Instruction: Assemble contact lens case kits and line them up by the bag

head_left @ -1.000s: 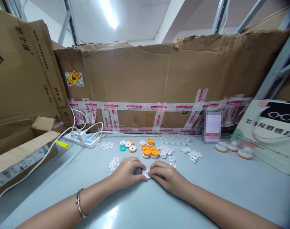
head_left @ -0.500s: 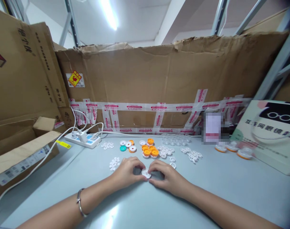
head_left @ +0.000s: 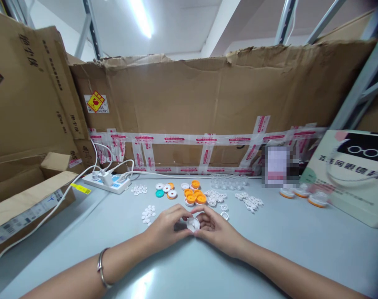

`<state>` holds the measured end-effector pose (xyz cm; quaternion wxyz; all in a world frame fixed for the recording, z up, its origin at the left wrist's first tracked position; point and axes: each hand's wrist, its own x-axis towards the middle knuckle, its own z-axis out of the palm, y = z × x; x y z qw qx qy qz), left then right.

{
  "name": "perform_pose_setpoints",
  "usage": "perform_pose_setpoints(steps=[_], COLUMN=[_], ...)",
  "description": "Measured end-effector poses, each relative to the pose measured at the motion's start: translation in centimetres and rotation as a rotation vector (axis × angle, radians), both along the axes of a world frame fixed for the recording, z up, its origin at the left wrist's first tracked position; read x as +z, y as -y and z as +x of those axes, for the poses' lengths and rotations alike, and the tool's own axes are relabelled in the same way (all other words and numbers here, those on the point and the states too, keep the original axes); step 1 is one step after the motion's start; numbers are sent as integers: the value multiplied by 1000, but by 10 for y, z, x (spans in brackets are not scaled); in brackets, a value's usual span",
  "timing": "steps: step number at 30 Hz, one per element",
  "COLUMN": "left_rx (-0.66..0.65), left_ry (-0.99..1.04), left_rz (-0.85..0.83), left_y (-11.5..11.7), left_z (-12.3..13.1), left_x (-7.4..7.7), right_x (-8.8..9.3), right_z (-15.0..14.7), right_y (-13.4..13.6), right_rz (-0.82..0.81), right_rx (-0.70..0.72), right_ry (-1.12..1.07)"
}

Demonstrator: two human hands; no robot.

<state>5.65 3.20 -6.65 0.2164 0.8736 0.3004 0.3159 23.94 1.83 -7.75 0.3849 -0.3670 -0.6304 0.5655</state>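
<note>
Left hand and right hand, both mine, are holding one round white piece between fingers and thumbs, right in front of me. I am keeping it over the middle of the desk, but I cannot tell if it is touching. Little white discs are lying just beside my left hand, and a white ring is lying just past my right hand. Farther back, orange wheels are sitting in a bunch. Behind them, big brown cardboard is standing up.
</note>
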Motion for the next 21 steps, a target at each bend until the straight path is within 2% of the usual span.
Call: perform_pose_setpoints(steps=[4, 11, 17, 21], left_rx=[36, 74, 208, 208], left_ry=[33, -20, -141, -163], left_rz=[31, -32, 2, -23], left_y=[0, -5, -34, -54], left_z=[0, -5, -1, 17], left_x=[3, 12, 22, 21], right_x=[4, 4, 1, 4], right_z=[0, 4, 8, 11], right_y=[0, -2, -8, -7], right_rz=[-9, -17, -68, -142], right_rx=[-53, -106, -175, -175], right_ry=[-61, 31, 59, 27])
